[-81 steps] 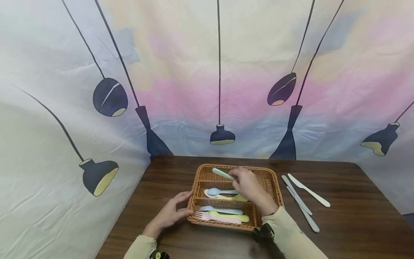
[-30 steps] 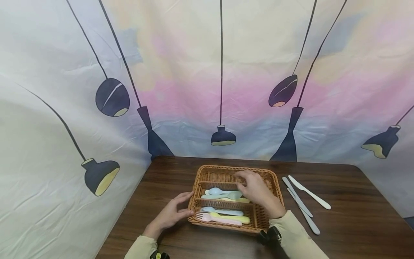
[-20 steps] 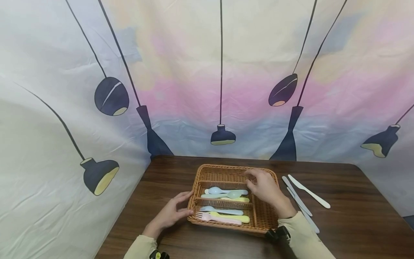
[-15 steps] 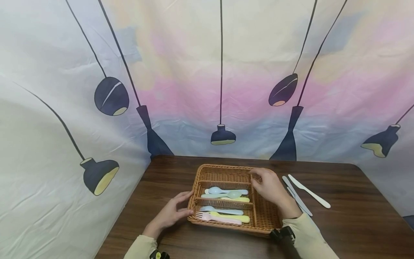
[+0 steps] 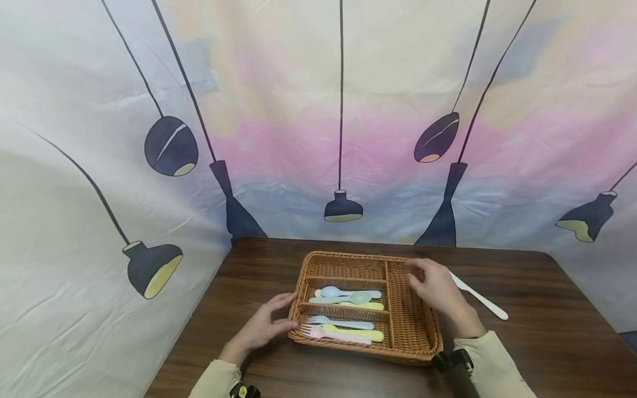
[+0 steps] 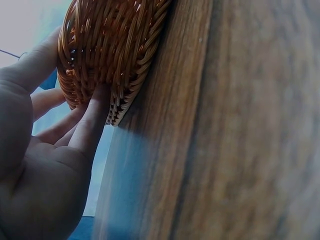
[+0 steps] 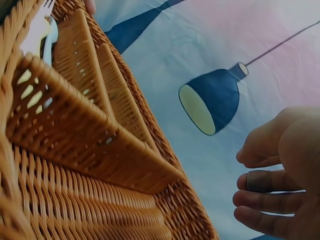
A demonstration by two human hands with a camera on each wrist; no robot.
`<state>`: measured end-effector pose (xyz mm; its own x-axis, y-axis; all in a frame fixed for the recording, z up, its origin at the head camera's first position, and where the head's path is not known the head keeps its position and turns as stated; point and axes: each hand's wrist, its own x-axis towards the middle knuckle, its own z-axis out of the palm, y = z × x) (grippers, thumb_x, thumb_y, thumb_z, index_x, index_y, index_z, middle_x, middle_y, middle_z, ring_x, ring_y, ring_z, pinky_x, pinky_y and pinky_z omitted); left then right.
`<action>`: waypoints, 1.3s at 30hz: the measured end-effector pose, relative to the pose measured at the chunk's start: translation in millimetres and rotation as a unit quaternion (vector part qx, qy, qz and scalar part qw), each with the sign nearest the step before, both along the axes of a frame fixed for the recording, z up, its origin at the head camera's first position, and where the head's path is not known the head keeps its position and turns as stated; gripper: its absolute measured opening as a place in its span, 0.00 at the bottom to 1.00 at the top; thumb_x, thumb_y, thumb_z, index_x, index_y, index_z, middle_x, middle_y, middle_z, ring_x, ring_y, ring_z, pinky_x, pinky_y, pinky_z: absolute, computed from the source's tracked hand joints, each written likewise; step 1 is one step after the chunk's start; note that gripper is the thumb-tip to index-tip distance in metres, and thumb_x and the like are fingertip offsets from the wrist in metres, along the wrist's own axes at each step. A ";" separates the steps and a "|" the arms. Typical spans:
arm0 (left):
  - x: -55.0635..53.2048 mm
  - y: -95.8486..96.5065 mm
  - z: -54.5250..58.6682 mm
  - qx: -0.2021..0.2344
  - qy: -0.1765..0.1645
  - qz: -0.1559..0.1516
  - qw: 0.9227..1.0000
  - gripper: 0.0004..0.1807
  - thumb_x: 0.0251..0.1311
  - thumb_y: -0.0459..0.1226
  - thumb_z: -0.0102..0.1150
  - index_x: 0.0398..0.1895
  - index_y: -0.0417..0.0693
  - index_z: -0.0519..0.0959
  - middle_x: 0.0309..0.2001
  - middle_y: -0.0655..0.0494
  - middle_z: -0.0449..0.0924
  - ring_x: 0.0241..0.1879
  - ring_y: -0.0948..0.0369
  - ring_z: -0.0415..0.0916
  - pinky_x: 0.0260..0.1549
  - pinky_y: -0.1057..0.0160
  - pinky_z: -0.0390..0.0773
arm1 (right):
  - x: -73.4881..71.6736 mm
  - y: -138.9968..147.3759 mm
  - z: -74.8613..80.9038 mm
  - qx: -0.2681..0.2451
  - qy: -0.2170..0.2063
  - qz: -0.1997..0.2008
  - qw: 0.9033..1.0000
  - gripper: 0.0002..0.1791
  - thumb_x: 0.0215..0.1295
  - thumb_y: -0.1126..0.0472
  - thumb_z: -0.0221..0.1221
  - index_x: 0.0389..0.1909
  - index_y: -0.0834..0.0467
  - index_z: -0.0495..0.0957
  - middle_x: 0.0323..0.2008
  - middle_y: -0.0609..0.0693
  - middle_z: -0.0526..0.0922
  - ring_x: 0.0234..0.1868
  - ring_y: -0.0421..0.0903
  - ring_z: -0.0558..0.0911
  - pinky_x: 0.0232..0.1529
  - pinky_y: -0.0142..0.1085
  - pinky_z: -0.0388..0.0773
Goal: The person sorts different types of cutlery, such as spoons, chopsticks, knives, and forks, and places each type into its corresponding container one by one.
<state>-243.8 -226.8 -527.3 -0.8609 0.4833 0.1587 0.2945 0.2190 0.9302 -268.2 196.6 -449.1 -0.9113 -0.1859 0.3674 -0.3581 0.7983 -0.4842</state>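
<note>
Two hands: left hand (image 5: 265, 326), fingers spread against wicker cutlery basket (image 5: 409, 329), should brace; right hand (image 5: 439, 288), empty, fingers loosely bent, should clear it.

White knife (image 5: 481, 300): tip apparently hidden.

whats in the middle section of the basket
A blue spoon and a green spoon, with yellow cutlery beneath. They cover part of the yellow, so I can't tell whether it's one piece.

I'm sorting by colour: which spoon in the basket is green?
The pale green spoon, bowl pointing right, just in front of the blue spoon, whose bowl points left.
</note>
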 end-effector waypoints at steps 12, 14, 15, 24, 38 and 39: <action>0.3 -0.7 0.3 -0.006 -0.003 0.002 1.000 0.41 0.57 0.36 0.68 0.72 0.38 0.60 0.70 0.33 0.56 0.65 0.35 0.62 0.57 0.63 0.79 | 0.1 28.5 0.4 0.003 0.000 -0.022 1.000 0.15 0.64 0.64 0.60 0.51 0.63 0.79 0.42 0.59 0.83 0.39 0.55 0.83 0.35 0.49 0.85; 0.5 0.0 1.4 -0.007 0.001 0.003 1.000 0.41 0.57 0.36 0.68 0.72 0.37 0.60 0.69 0.34 0.56 0.65 0.35 0.61 0.57 0.63 0.79 | 0.3 33.6 0.7 0.008 0.000 -0.027 1.000 0.15 0.64 0.64 0.60 0.51 0.62 0.80 0.41 0.59 0.83 0.39 0.56 0.83 0.35 0.50 0.84; 0.7 0.4 2.0 -0.007 0.002 0.003 1.000 0.41 0.57 0.36 0.68 0.72 0.37 0.60 0.69 0.34 0.57 0.65 0.35 0.61 0.56 0.63 0.79 | 0.2 36.1 0.7 0.011 0.000 -0.031 0.999 0.15 0.64 0.64 0.60 0.50 0.62 0.80 0.41 0.59 0.83 0.39 0.56 0.83 0.35 0.50 0.84; 1.1 2.5 6.3 -0.006 0.001 0.001 1.000 0.42 0.56 0.37 0.68 0.72 0.36 0.60 0.69 0.34 0.57 0.66 0.35 0.61 0.57 0.63 0.79 | 2.4 55.6 -5.5 0.035 -0.027 -0.061 0.997 0.16 0.63 0.62 0.60 0.50 0.63 0.79 0.41 0.61 0.82 0.39 0.57 0.82 0.34 0.51 0.81; 1.1 1.3 4.5 -0.011 -0.003 0.005 1.000 0.41 0.57 0.37 0.68 0.72 0.37 0.61 0.69 0.34 0.57 0.67 0.36 0.59 0.57 0.63 0.78 | 5.3 75.6 -16.8 0.047 -0.049 -0.088 0.994 0.20 0.60 0.63 0.61 0.51 0.68 0.78 0.44 0.66 0.83 0.42 0.61 0.82 0.37 0.55 0.81; 1.2 1.1 4.3 -0.011 -0.003 0.006 1.000 0.41 0.57 0.37 0.68 0.72 0.37 0.61 0.69 0.34 0.57 0.67 0.36 0.59 0.57 0.63 0.78 | 5.7 77.0 -18.0 0.047 -0.052 -0.090 0.993 0.20 0.60 0.63 0.61 0.52 0.68 0.78 0.45 0.66 0.83 0.42 0.62 0.82 0.37 0.55 0.81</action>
